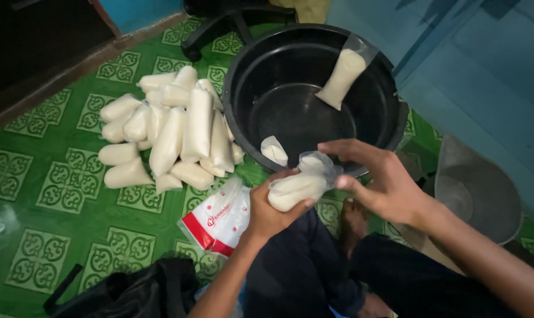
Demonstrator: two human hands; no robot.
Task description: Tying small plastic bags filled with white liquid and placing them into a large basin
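Note:
My left hand [268, 211] grips a small clear plastic bag filled with a pale cream substance [293, 189], held over my lap. My right hand [380, 181] pinches the bag's twisted open top with its fingertips. Just beyond both hands stands a large black basin [243, 70]. Inside it one filled bag [341, 76] leans against the far wall and a smaller one [274, 151] lies near the front rim.
A pile of several filled cream bags [167, 132] lies on the green patterned floor [43, 194] left of the basin. A red and white plastic packet [217, 221] lies by my left knee, a black bag [131, 291] at the bottom left, and a grey metal dish [484, 194] at the right.

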